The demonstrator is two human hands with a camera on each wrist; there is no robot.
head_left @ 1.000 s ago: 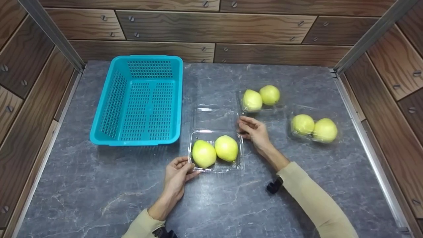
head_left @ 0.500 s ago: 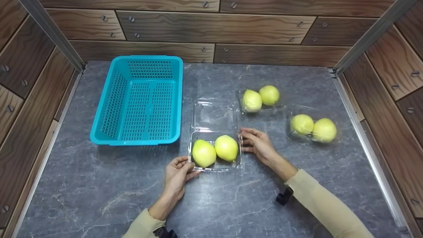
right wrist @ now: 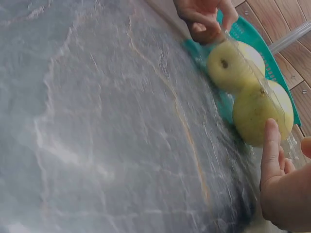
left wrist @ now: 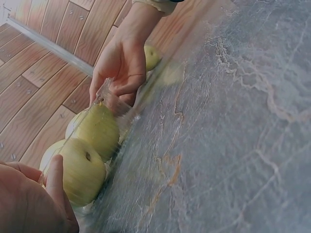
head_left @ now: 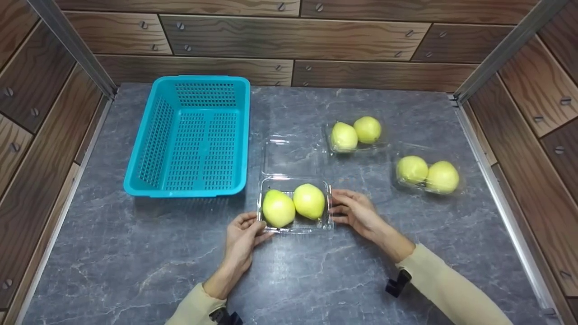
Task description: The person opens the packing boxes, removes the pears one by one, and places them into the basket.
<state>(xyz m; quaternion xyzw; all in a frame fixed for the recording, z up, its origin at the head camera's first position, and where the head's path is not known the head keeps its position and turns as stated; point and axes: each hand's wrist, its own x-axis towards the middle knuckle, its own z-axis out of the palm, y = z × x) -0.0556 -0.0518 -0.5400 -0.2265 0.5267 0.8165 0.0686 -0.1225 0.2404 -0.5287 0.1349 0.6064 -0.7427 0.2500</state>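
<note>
In the head view a clear plastic clamshell box (head_left: pixel 292 176) lies with its lid folded back flat, away from the person. Its tray holds two yellow-green pears (head_left: pixel 278 209), side by side. My left hand (head_left: pixel 241 239) pinches the tray's near left corner, thumb on top of the rim. At the tray's right side, my right hand (head_left: pixel 359 215) rests its fingers along the wall. The right wrist view shows the right index finger extended beside a pear (right wrist: pixel 262 114), thumb held apart. Across the pears, my right hand (left wrist: pixel 121 68) also appears in the left wrist view.
A turquoise perforated basket (head_left: pixel 198 149) stands at the left back, with nothing in it. Two more clear boxes, each with two pears, lie to the right: one box of pears (head_left: pixel 344 136) behind, another pair (head_left: pixel 442 177) farther right. Wood-patterned walls (head_left: pixel 289 38) enclose the grey marbled tabletop (head_left: pixel 149 266).
My right hand has slid toward the person, from beside the lid down to the tray's right side. The lid has settled flatter. My left hand stays at the near left corner.
</note>
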